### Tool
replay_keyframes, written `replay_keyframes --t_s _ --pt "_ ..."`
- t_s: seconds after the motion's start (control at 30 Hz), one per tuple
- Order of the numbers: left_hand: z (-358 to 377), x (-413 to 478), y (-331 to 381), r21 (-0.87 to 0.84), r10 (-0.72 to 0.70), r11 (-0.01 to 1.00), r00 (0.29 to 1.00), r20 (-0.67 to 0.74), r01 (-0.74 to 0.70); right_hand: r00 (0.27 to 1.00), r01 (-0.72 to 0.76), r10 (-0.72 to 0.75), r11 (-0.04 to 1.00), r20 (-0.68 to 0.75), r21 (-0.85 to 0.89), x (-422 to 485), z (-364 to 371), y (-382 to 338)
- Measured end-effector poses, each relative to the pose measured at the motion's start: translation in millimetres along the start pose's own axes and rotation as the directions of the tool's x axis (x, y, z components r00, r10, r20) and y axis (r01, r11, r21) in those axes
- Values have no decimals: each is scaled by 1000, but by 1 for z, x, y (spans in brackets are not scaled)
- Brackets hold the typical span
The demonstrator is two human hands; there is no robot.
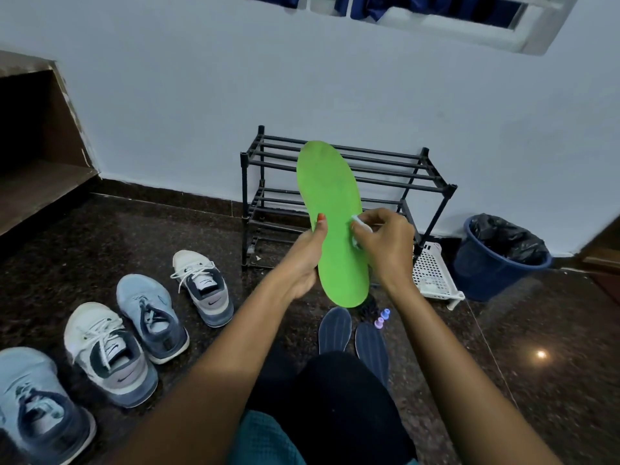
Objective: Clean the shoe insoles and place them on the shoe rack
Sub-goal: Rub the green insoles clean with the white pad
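Dark knee [335, 391] below, left fingers [321, 224] grip flat green insole [332, 196], right fingers [372, 219] pinch white wad [360, 225], perhaps cloth.

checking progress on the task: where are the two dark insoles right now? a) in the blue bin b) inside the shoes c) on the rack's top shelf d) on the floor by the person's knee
d: both dark insoles lie flat on the floor beside the knee, short of the shoe rack.

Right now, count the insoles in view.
3: green insole gripped by the left hand; left dark insole and right dark insole side by side on the floor. More may hide inside the shoes.
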State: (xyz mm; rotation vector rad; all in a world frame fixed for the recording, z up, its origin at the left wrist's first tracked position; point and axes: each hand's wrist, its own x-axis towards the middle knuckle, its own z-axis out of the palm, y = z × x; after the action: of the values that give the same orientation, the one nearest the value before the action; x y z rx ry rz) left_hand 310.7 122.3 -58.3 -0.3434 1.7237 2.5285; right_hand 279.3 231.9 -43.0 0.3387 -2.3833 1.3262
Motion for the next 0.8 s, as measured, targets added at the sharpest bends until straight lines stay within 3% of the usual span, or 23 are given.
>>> replay_keyframes --t_s 0.13,0.27,0.47,0.7,0.8 --pt "-11 26 -10 163 28 986 999 28 -33 998 -41 43 998 35 -55 11 16 24" --pt "-34 53 -37 351 38 936 997 -61 -14 985 -128 134 990 112 -58 12 45 57" --pt "-67 80 -105 490 68 871 992 -107 -7 910 -326 331 943 249 -60 -6 90 122" --pt "-101 110 -195 537 -64 825 972 -227 179 828 -483 490 870 272 -100 -48 140 197" --pt "-123 123 -235 581 -157 775 967 -203 248 776 -542 553 831 304 -126 -69 159 228"
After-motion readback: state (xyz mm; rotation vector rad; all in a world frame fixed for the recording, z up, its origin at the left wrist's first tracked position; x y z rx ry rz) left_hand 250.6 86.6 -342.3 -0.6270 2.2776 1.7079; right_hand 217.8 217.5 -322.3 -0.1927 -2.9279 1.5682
